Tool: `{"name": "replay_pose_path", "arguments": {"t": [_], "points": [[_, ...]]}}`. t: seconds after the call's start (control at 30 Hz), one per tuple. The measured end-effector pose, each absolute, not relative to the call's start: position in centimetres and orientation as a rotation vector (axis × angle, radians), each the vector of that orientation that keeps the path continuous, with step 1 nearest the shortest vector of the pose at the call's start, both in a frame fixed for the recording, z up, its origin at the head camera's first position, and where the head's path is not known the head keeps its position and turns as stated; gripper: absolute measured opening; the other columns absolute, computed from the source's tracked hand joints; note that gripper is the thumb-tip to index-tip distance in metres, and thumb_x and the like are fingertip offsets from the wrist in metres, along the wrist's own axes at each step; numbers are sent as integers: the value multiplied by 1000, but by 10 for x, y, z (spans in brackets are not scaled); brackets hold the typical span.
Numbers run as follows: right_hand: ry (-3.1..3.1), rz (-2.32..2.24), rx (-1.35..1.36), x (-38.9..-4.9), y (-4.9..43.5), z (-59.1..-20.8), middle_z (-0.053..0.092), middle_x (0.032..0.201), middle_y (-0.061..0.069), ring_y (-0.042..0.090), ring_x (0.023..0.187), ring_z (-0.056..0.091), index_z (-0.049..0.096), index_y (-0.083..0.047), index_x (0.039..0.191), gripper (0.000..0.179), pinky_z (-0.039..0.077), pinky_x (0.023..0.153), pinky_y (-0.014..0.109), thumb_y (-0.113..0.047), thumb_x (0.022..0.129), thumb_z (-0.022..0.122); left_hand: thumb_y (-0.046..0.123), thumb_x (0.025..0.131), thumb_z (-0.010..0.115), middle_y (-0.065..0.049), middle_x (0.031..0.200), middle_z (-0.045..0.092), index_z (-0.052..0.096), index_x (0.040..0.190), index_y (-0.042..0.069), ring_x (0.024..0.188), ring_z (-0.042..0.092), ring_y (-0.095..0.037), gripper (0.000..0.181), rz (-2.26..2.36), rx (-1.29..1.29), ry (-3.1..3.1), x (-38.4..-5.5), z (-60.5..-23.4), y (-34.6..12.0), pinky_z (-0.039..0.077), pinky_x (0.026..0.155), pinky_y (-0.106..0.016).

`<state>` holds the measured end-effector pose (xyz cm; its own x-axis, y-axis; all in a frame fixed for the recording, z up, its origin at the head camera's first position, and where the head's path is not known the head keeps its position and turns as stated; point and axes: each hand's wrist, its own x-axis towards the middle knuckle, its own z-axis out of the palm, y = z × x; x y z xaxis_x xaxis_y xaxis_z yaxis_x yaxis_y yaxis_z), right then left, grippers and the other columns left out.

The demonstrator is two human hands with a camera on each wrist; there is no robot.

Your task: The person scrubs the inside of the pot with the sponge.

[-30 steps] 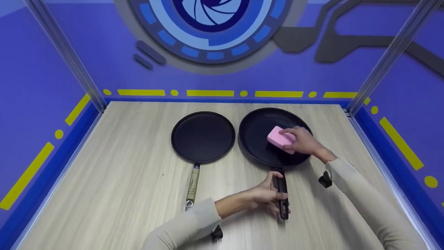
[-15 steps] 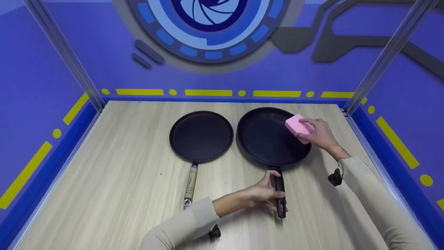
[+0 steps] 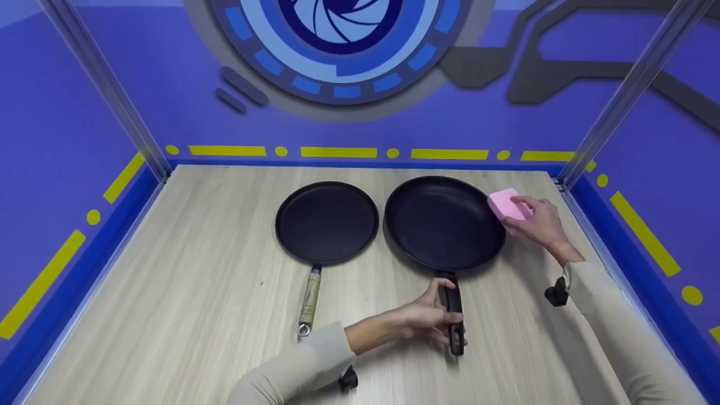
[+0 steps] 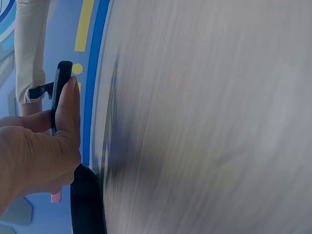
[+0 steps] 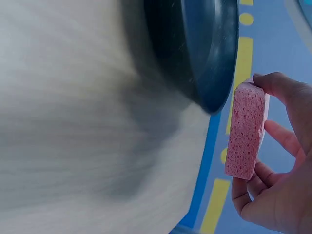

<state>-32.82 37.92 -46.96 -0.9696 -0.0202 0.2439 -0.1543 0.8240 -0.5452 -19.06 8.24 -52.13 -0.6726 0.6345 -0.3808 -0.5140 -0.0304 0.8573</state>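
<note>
My left hand (image 3: pixel 430 316) grips the black handle (image 3: pixel 454 315) of a deep, dark frying pan (image 3: pixel 441 222) on the right side of the table; the left wrist view shows thumb and fingers around that handle (image 4: pixel 61 92). Between thumb and fingers, my right hand (image 3: pixel 543 225) pinches a pink sponge (image 3: pixel 508 207) at the pan's right rim. In the right wrist view the porous sponge (image 5: pixel 245 131) is held up, apart from the pan's side (image 5: pixel 195 53). A flat, shallow black pan (image 3: pixel 327 222) with a wood-look handle (image 3: pixel 310 295) lies to the left, untouched.
The pale wooden table (image 3: pixel 185 270) is walled in by blue panels (image 3: pixel 337 132) at the back and both sides. Metal posts (image 3: pixel 613 107) stand at the back corners. The two pans lie close together.
My right hand has carried the sponge from inside the frying pan out to the right, over its rim. The left hand keeps its hold on the handle, and both pans stay in place.
</note>
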Motion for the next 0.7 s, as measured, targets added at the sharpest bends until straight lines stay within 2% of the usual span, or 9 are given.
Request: {"name": "replay_pose_path", "arguments": {"t": [0.23,0.5,0.7], "points": [[-2793,863,-9,-320,398,-482,58,121,39,48,106,52,54,7,138,66,43,82,49,-31,89,78,1,99,63,-34,97,73,33,125,31,97,72,-49,49,1761,157,1470,-190,-521,81,67,66,-38],[-2886,898,-158,-311,408,-497,48,134,43,52,117,49,41,12,145,79,46,102,67,-37,93,74,1,99,62,-24,97,75,34,125,29,97,73,-49,48,1772,151,1475,-191,-522,79,68,69,-42],[-3046,893,-290,-303,415,-502,37,144,43,55,130,39,29,11,152,88,36,114,73,-41,94,71,0,99,63,-31,99,74,35,126,30,98,72,-50,49,1792,145,1454,-190,-523,80,67,76,-48]]}}
